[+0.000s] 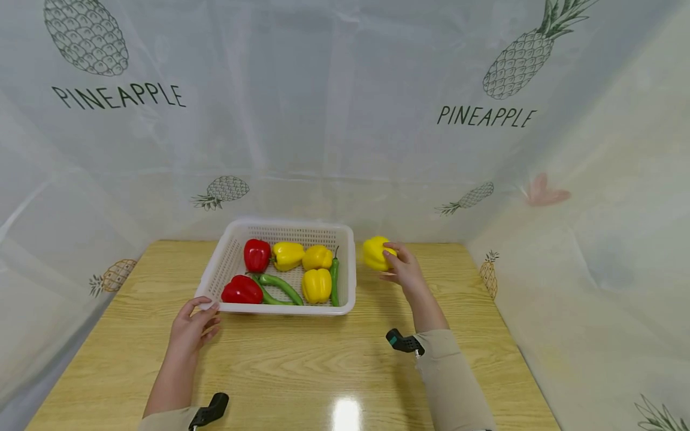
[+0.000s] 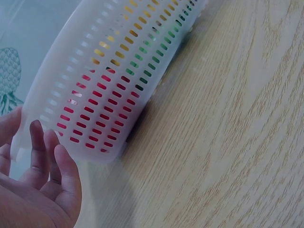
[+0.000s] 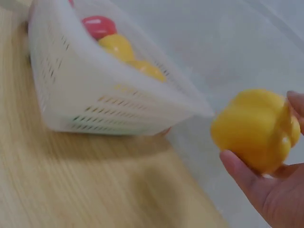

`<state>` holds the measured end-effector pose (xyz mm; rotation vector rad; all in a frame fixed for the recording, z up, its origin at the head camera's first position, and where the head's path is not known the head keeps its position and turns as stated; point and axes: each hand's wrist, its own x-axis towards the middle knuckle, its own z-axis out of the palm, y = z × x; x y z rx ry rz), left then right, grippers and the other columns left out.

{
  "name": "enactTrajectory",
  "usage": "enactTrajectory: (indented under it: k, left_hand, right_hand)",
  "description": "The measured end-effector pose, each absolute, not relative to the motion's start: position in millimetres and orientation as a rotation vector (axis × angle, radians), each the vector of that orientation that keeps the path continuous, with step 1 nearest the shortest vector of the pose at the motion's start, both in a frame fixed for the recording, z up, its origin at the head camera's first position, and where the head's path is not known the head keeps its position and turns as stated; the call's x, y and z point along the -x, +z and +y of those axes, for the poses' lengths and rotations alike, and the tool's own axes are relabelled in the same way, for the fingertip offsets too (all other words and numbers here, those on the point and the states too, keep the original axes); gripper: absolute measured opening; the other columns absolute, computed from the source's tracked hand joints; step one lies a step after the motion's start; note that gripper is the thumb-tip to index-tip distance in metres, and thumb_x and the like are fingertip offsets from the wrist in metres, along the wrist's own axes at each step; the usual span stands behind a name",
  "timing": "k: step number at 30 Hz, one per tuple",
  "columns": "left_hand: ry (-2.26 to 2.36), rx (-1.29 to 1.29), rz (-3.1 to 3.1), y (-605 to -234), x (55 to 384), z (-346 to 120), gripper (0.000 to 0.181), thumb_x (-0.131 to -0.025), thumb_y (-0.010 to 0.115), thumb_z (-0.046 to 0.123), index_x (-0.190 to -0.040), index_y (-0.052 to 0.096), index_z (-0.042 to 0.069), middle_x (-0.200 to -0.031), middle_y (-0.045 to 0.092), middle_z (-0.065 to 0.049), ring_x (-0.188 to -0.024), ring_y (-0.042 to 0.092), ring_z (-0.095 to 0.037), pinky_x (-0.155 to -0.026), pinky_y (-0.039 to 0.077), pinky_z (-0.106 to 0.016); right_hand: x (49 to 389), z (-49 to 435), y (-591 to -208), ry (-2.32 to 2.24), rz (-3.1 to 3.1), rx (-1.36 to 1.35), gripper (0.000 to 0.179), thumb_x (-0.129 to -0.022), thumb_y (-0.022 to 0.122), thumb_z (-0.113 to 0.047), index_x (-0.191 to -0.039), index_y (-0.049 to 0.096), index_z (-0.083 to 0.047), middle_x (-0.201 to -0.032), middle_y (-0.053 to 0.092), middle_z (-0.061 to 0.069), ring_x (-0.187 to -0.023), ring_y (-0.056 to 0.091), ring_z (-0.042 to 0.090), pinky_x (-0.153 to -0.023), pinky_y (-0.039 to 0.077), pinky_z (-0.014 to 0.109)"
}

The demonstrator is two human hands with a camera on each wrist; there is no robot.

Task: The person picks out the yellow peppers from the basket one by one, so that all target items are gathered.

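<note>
A yellow bell pepper (image 1: 375, 253) is in my right hand (image 1: 404, 268), gripped between thumb and fingers just right of the basket. In the right wrist view the same pepper (image 3: 254, 128) is held above the table, beside the basket's end. My left hand (image 1: 193, 326) pinches the near left corner of the white plastic basket (image 1: 286, 309). Inside the basket lie two red bell peppers (image 1: 242, 290), three yellow bell peppers (image 1: 316, 285) and several long green chili peppers (image 1: 282, 286). Through the slotted wall, the left wrist view shows red, green and yellow patches.
The wooden table (image 1: 302, 359) extends in front of the basket and to both sides. A pale curtain (image 1: 323, 120) printed with pineapples hangs behind the table and along its sides. Black devices sit by both sleeves, one at the right wrist (image 1: 405, 342).
</note>
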<state>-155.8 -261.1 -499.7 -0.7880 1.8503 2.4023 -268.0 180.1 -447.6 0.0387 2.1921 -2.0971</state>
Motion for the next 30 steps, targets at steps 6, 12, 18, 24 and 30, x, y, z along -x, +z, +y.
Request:
enactTrajectory:
  k: [6, 12, 18, 24, 30]
  left_hand:
    - [2.391, 0.78, 1.872, -502, 157, -262, 0.014, -0.094, 0.067, 0.021, -0.098, 0.056, 0.028, -0.074, 0.066, 0.01, -0.069, 0.064, -0.007, -0.065, 0.054, -0.022]
    - [2.403, 0.761, 1.884, -504, 157, -262, 0.015, -0.094, 0.068, 0.02, -0.096, 0.057, 0.03, -0.074, 0.066, 0.01, -0.07, 0.064, -0.008, -0.062, 0.053, -0.021]
    - [2.41, 0.747, 1.903, -503, 156, -262, 0.015, -0.093, 0.068, 0.02, -0.095, 0.057, 0.03, -0.075, 0.067, 0.009, -0.071, 0.064, -0.009, -0.063, 0.054, -0.022]
    - [2.393, 0.74, 1.933, -504, 155, -262, 0.014, -0.094, 0.068, 0.021, -0.097, 0.056, 0.029, -0.076, 0.067, 0.011, -0.071, 0.063, -0.008, -0.066, 0.055, -0.023]
    - [2.387, 0.731, 1.94, -504, 155, -261, 0.014, -0.094, 0.068, 0.023, -0.098, 0.056, 0.029, -0.079, 0.068, 0.01, -0.071, 0.064, -0.007, -0.068, 0.055, -0.023]
  right_hand:
    - [273, 186, -472, -2.103, 2.22, -0.096, 0.037, -0.1, 0.057, -0.013, -0.136, 0.049, -0.005, -0.147, 0.035, 0.018, -0.101, 0.059, 0.033, -0.084, 0.054, 0.043]
    - [274, 185, -490, -2.114, 2.203, -0.123, 0.037, -0.098, 0.059, -0.006, -0.134, 0.05, 0.0, -0.151, 0.031, 0.017, -0.108, 0.056, 0.038, -0.094, 0.046, 0.056]
    - [273, 181, -503, -2.126, 2.18, -0.166, 0.037, -0.097, 0.059, -0.002, -0.133, 0.052, 0.002, -0.151, 0.03, 0.019, -0.11, 0.054, 0.04, -0.095, 0.044, 0.058]
    - [273, 175, -512, -2.119, 2.163, -0.21, 0.042, -0.098, 0.057, -0.003, -0.139, 0.049, -0.004, -0.153, 0.028, 0.018, -0.112, 0.053, 0.039, -0.091, 0.05, 0.051]
    - [273, 170, -519, -2.134, 2.128, -0.234, 0.044, -0.097, 0.057, -0.002, -0.14, 0.049, -0.006, -0.155, 0.026, 0.015, -0.123, 0.045, 0.04, -0.094, 0.048, 0.049]
